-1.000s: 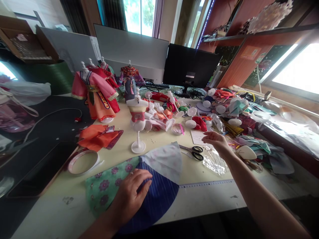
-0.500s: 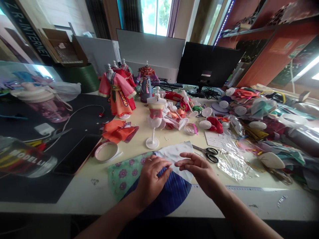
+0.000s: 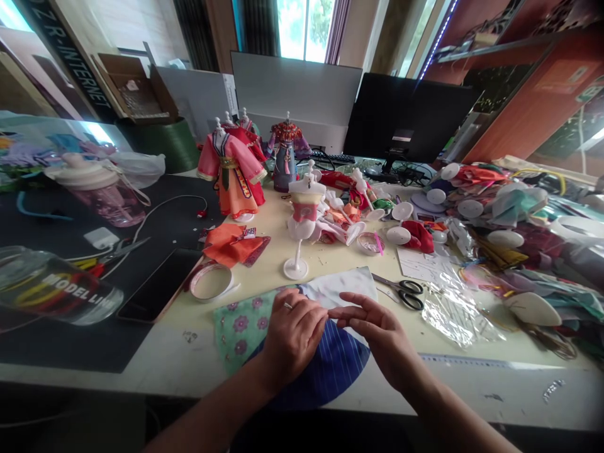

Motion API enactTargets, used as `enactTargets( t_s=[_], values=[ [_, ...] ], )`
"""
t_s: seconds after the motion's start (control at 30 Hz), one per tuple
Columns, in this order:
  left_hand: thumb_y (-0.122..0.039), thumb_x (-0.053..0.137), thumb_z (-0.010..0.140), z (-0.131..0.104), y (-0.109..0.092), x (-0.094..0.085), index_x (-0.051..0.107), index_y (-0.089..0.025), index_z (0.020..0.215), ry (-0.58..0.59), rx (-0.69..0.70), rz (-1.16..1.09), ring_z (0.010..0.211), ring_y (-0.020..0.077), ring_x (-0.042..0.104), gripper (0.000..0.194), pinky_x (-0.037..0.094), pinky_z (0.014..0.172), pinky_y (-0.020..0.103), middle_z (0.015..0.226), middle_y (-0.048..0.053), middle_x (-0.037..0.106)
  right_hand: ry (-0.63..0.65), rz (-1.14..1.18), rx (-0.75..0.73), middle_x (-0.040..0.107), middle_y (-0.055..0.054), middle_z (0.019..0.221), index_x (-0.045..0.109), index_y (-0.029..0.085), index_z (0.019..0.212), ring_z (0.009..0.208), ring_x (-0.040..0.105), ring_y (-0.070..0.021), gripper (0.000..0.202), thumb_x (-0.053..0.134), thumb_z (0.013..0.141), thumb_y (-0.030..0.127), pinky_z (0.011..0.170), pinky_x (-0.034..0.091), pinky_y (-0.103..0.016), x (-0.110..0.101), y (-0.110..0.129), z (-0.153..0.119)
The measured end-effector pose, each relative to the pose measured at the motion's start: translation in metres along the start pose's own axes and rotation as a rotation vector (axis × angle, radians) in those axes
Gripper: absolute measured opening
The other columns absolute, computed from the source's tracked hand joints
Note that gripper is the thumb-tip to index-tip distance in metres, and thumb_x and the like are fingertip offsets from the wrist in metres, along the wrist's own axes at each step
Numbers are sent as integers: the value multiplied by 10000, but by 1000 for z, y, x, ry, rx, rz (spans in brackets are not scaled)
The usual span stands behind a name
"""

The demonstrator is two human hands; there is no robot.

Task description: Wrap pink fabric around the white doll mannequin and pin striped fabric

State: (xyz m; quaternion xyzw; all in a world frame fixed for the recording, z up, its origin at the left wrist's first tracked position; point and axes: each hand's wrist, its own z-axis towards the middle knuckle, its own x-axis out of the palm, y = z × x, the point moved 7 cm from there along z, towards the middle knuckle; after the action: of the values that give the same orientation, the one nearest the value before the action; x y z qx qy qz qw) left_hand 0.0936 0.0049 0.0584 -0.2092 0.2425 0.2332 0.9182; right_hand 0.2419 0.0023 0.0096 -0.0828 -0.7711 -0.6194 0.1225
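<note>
My left hand [image 3: 293, 336] is over the cloth with its fingers curled closed. Whatever it may grip is hidden. The fingertips of my right hand [image 3: 380, 330] touch it from the right, with the fingers stretched out. Below both hands lies a skirt-shaped piece of fabric: a blue striped panel [image 3: 337, 365], a green panel with purple flowers [image 3: 257, 323] and a pale panel [image 3: 352, 284]. Just beyond stands a small dress form [image 3: 302, 223] wearing a pink and cream band. Black-handled scissors [image 3: 409, 290] rest to the right of the cloth.
A roll of tape [image 3: 211, 281], orange cloth [image 3: 233, 244] and a phone [image 3: 158, 286] lie left. Dressed doll forms [image 3: 233, 170] stand behind, before the monitors [image 3: 406, 119]. Fabric scraps and white stands [image 3: 504, 238] pile up on the right, near a clear plastic bag [image 3: 460, 314].
The view has shifted, so the scene sits farther right. My left fingers have curled in more, and my right fingertips now meet my left hand where a small gap was.
</note>
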Motion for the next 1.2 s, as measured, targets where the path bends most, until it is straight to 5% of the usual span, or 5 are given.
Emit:
enactTargets(
  t_s=[0.3, 0.7, 1.2],
  values=[
    [-97, 566, 859, -2, 9, 3, 612, -173, 821, -2, -109, -71, 761, 160, 610, 97, 444, 872, 384, 757, 10, 675, 14, -112, -59, 730, -77, 1006, 585, 231, 1118, 867, 657, -191, 355, 680, 788, 323, 889, 482, -386, 5, 4, -4],
    [-133, 578, 864, 0, 12, 1, 623, -182, 802, -22, -167, -182, 742, 155, 614, 91, 453, 837, 356, 739, 3, 678, -87, -660, -445, 648, -36, 879, 631, 223, 905, 770, 594, -171, 93, 564, 841, 235, 710, 487, -307, 17, 26, -6],
    [-121, 601, 853, -2, 12, 0, 624, -184, 830, -33, -149, -195, 745, 151, 638, 71, 447, 877, 361, 756, -4, 684, -46, -639, -384, 626, -15, 725, 641, 195, 737, 707, 598, -161, 117, 597, 814, 272, 695, 484, -288, 25, 27, 5]
  ],
)
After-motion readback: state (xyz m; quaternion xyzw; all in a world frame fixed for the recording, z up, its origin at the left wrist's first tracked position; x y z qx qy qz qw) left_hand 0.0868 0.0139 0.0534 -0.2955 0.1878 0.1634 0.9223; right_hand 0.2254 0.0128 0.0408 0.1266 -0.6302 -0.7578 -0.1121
